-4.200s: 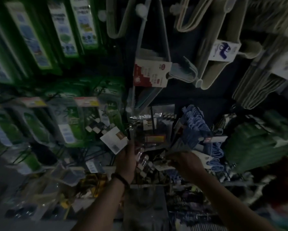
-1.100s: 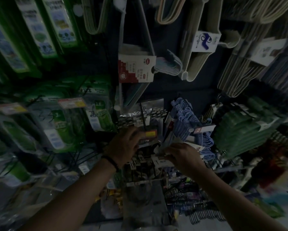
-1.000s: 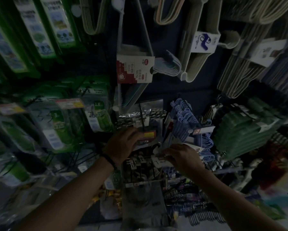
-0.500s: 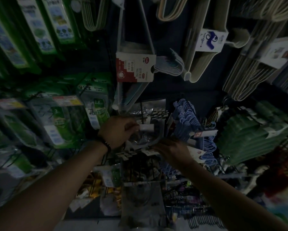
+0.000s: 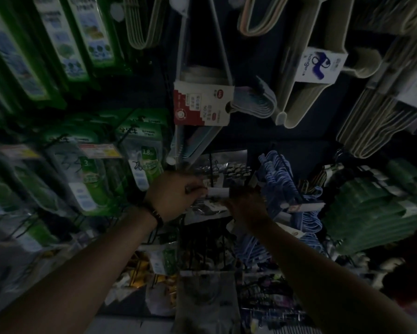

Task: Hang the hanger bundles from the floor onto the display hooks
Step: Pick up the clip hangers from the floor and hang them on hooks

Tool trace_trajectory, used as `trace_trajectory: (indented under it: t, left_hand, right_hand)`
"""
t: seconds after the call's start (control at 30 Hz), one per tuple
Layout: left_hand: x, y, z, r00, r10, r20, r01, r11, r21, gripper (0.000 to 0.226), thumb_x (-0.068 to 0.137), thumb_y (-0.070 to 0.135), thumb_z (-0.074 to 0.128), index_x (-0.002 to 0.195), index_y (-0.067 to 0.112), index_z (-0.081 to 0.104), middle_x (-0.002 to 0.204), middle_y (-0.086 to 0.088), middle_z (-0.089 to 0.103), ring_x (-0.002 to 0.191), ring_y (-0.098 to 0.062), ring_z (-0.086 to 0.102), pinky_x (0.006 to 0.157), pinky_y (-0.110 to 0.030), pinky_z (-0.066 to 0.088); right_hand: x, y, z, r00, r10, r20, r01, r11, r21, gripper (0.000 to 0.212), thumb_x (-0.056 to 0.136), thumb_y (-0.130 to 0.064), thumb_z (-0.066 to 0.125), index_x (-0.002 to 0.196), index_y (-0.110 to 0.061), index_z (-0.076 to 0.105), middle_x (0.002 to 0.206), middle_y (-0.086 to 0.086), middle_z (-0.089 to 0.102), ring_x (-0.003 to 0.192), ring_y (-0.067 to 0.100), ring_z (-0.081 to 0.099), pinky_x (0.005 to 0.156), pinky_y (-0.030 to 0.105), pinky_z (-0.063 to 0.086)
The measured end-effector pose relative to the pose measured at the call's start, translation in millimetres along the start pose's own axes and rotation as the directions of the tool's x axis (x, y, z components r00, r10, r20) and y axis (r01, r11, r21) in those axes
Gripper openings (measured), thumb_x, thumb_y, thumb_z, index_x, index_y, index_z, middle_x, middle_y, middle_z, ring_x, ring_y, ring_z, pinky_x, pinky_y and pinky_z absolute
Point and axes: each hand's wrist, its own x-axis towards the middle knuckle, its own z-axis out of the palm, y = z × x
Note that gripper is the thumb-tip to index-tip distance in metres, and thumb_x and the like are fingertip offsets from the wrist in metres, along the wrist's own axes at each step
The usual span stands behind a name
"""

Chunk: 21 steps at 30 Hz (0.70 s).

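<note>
Green pack (image 5: 147, 160): printed "1.8", handwritten "26" below. Next green pack (image 5: 89, 169) to its left: "3", scrawl beside it, maybe "33". White card (image 5: 319, 65) on beige hanger bundle (image 5: 296, 97): blue logo, lettering too blurred. Red-white card (image 5: 202, 104) and price tag (image 5: 100, 150): print unreadable. White tag (image 5: 217, 192) in left hand (image 5: 176, 196): nothing legible.

Left side, up top: tall green card packs (image 5: 58, 42) hanging in row, print blurred. Lower row, more green: pack marked 3 (image 5: 89, 174), pack marked 1.8 (image 5: 145, 160) near it on right, handwriting scrawled on both. Orange-yellow price tag (image 5: 100, 150) just above pack marked 3; second tag (image 5: 19, 151) further left, smeared. Down low: yellow packets (image 5: 140, 268), green-print sachet (image 5: 167, 256) just beside them. Dark blue back panel (image 5: 251, 138) behind centre. Red blur (image 5: 414, 268) far right, too dark to tell what.
</note>
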Motion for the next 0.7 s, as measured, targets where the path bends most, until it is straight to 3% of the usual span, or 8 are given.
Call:
trace_trajectory:
  t: [0.1,0.2,0.33,0.4,0.47,0.5,0.6,0.7]
  left_hand:
    - [-2,2,1,1.0,-0.019,0.009,0.02,0.998,-0.052,0.043,0.094,0.067,0.053,0.104,0.035,0.079,0.101,0.013,0.078,0.089,-0.006,0.071,0.079,-0.039,0.061]
    - [-5,-1,5,0.999,-0.025,0.022,0.027,0.997,-0.079,0.027,0.098,0.054,0.065,0.104,0.032,0.08,0.103,0.014,0.077,0.09,-0.007,0.071,0.083,-0.04,0.061]
    - [-14,-2,9,0.995,-0.095,0.018,0.096,0.988,-0.121,0.027,0.097,0.05,0.07,0.105,0.026,0.08,0.103,0.008,0.073,0.089,-0.014,0.07,0.084,-0.043,0.061]
    - [-21,-3,15,0.992,-0.126,0.011,0.127,0.98,-0.155,0.036,0.095,0.054,0.068,0.105,0.021,0.079,0.103,0.005,0.072,0.088,-0.016,0.069,0.083,-0.044,0.061]
    - [-29,-2,22,0.989,-0.149,0.014,0.149,0.97,-0.193,0.035,0.096,0.052,0.068,0.105,0.02,0.078,0.103,0.006,0.07,0.086,-0.018,0.068,0.082,-0.044,0.06]
    - [-33,-3,25,0.989,-0.149,0.005,0.147,0.969,-0.199,0.032,0.096,0.052,0.069,0.104,0.022,0.077,0.104,0.007,0.068,0.085,-0.017,0.067,0.082,-0.042,0.059]
    - [-47,-4,27,0.99,-0.143,0.01,0.142,0.968,-0.209,0.03,0.093,0.053,0.073,0.109,0.028,0.074,0.114,0.005,0.068,0.09,-0.018,0.068,0.088,-0.035,0.059]
    - [-75,-11,28,0.99,-0.144,0.011,0.143,0.969,-0.202,0.035,0.092,0.057,0.07,0.108,0.026,0.075,0.115,0.002,0.068,0.09,-0.016,0.067,0.086,-0.032,0.057]
  right_hand:
    - [14,9,-4,0.998,0.062,0.026,-0.061,0.998,-0.033,0.015,0.075,-0.009,0.089,0.086,-0.006,0.08,0.081,0.015,0.076,0.069,0.035,0.075,0.057,0.038,0.06]
    - [36,17,4,0.988,0.112,0.107,-0.126,0.984,0.129,0.026,0.1,-0.014,0.065,0.122,-0.015,0.077,0.121,0.015,0.075,0.109,0.036,0.072,0.091,0.045,0.059]
    - [58,23,28,0.969,0.154,0.191,-0.197,0.954,0.226,0.034,0.107,-0.026,0.061,0.139,-0.023,0.068,0.14,0.01,0.068,0.13,0.03,0.062,0.108,0.04,0.048]
    - [59,26,39,0.988,0.124,0.097,-0.142,0.966,0.214,0.035,0.1,-0.018,0.073,0.135,-0.015,0.071,0.133,0.017,0.071,0.123,0.036,0.067,0.103,0.049,0.054]
    - [56,32,50,0.991,0.091,-0.096,-0.064,0.964,0.257,0.031,0.085,-0.013,0.086,0.114,-0.004,0.08,0.109,0.022,0.078,0.1,0.041,0.076,0.088,0.054,0.063]
    - [53,34,55,0.979,0.114,-0.169,-0.064,0.958,0.278,0.029,0.087,-0.018,0.084,0.111,-0.002,0.08,0.107,0.023,0.078,0.101,0.042,0.076,0.091,0.056,0.062]
    - [31,28,61,0.96,0.271,-0.072,-0.245,0.936,0.253,0.04,0.099,-0.038,0.066,0.122,-0.007,0.075,0.127,0.026,0.068,0.128,0.049,0.059,0.112,0.058,0.04]
    - [-16,-1,70,0.948,0.292,-0.129,-0.26,0.94,0.222,0.043,0.095,-0.034,0.059,0.124,-0.003,0.068,0.123,0.031,0.064,0.119,0.054,0.058,0.1,0.057,0.044]
